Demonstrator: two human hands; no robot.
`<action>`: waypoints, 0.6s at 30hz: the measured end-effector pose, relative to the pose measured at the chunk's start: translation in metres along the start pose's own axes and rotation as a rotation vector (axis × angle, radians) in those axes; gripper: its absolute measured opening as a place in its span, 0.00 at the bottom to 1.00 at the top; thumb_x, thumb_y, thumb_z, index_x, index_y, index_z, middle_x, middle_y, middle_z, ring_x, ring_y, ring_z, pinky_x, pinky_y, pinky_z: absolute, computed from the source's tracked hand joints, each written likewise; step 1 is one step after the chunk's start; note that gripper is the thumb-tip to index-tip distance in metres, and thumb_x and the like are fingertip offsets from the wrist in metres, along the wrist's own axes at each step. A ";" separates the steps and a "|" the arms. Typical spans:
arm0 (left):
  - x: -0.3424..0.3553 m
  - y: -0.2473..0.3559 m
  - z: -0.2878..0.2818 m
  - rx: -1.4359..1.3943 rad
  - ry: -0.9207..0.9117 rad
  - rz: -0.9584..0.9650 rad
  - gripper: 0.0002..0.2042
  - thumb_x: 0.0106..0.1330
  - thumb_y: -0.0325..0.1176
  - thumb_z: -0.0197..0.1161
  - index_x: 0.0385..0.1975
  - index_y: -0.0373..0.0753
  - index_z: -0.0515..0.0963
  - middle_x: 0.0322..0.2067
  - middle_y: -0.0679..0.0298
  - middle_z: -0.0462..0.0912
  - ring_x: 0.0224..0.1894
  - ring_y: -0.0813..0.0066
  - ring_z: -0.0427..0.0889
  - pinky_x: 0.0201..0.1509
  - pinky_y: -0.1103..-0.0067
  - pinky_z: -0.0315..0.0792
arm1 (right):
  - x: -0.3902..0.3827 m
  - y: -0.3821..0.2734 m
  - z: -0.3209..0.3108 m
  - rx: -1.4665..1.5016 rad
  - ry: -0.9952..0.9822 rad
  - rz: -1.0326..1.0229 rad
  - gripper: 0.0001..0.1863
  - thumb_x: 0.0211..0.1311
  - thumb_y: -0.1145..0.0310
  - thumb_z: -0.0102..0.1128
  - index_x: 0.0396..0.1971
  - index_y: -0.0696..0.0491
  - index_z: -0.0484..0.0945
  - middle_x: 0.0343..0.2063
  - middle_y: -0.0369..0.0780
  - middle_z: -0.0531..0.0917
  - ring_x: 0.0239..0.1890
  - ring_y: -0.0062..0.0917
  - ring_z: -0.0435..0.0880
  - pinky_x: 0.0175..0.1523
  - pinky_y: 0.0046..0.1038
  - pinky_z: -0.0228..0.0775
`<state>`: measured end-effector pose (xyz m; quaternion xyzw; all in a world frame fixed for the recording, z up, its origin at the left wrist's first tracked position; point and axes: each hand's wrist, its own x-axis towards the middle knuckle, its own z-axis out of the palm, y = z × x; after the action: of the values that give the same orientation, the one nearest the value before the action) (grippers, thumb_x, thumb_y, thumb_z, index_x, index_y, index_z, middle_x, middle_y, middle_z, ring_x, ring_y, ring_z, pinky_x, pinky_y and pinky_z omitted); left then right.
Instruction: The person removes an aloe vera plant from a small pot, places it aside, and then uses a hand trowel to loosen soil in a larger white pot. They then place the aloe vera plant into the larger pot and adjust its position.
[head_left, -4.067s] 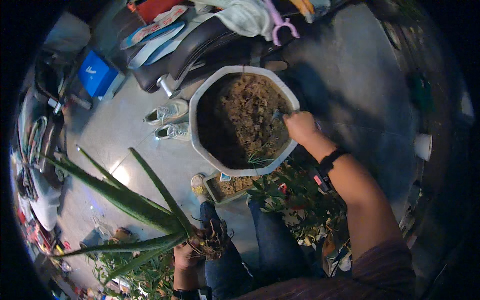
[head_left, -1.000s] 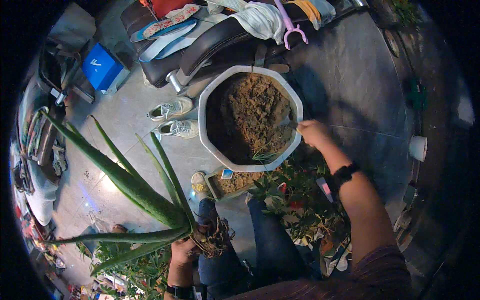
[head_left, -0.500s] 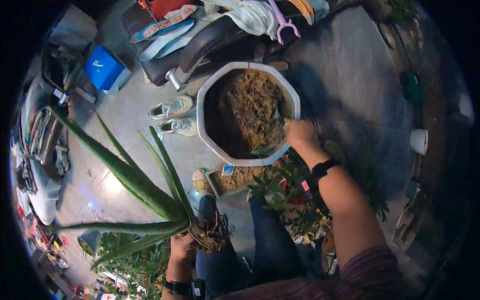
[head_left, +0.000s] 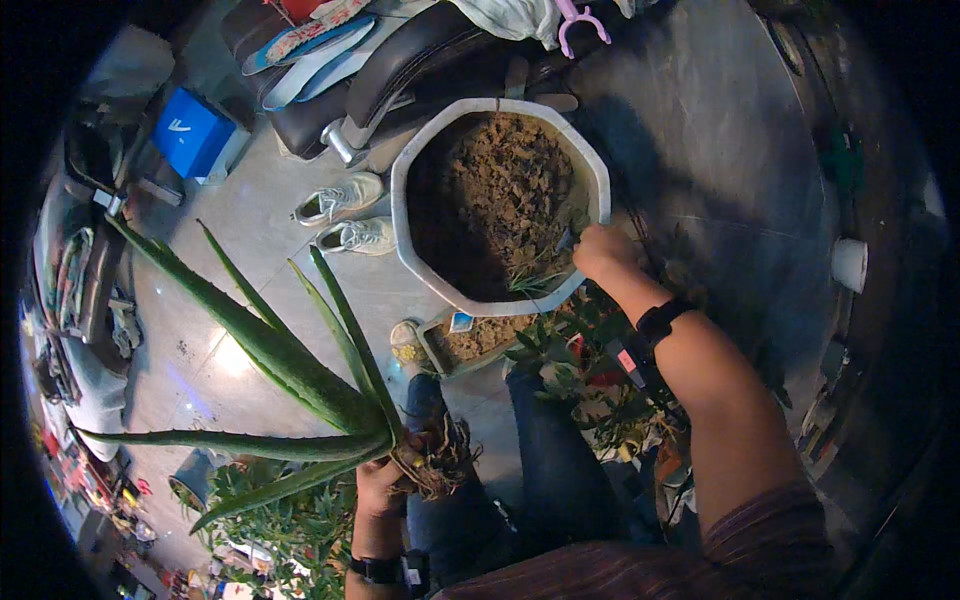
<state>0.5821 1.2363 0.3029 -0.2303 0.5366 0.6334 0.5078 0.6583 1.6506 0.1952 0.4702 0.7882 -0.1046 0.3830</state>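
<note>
Floor [head_left: 262,195] — tapering aloe [head_left: 300,378], crumbly soil [head_left: 510,180]

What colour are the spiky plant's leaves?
The leaves are green, seen best in the head view.

soil [head_left: 515,165]: rough, crumbly, matt | pot [head_left: 400,195]: smooth, dull rim | aloe [head_left: 275,365]: smooth, faintly glossy leaves | roots [head_left: 442,462]: rough, fibrous | floor [head_left: 720,150]: smooth, glossy | seat [head_left: 405,60]: sheeny, leather-like | jeans [head_left: 565,490]: matt denim | bar [head_left: 341,142]: shiny metal

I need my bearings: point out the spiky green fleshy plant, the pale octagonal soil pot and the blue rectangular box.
Spiky green fleshy plant [head_left: 305,378], head view: its broadest leaf.
Pale octagonal soil pot [head_left: 399,195], head view: its left rim.
Blue rectangular box [head_left: 185,135], head view: its blue face.
</note>
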 end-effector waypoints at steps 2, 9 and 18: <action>0.001 0.003 0.006 -0.110 -0.041 0.061 0.13 0.49 0.24 0.66 0.35 0.32 0.74 0.33 0.59 0.78 0.40 0.64 0.79 0.49 0.70 0.72 | -0.002 -0.006 0.006 0.031 0.006 0.029 0.13 0.56 0.59 0.53 0.29 0.52 0.80 0.34 0.42 0.82 0.40 0.39 0.80 0.42 0.36 0.73; -0.004 0.019 0.018 -0.063 -0.010 0.116 0.15 0.49 0.25 0.65 0.38 0.31 0.73 0.33 0.59 0.77 0.40 0.63 0.78 0.48 0.67 0.72 | -0.016 -0.017 0.018 0.093 0.021 0.124 0.10 0.55 0.63 0.53 0.31 0.51 0.81 0.36 0.42 0.82 0.41 0.38 0.80 0.44 0.36 0.73; -0.018 0.003 0.012 -0.002 -0.047 0.253 0.16 0.47 0.24 0.66 0.36 0.32 0.73 0.31 0.59 0.77 0.39 0.64 0.78 0.50 0.66 0.72 | 0.005 0.050 0.045 0.621 0.072 0.001 0.14 0.54 0.58 0.60 0.38 0.49 0.81 0.30 0.40 0.84 0.32 0.32 0.83 0.36 0.31 0.74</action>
<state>0.5893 1.2405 0.3233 -0.1464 0.5489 0.6979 0.4362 0.7207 1.6566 0.1705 0.5686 0.7313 -0.3237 0.1929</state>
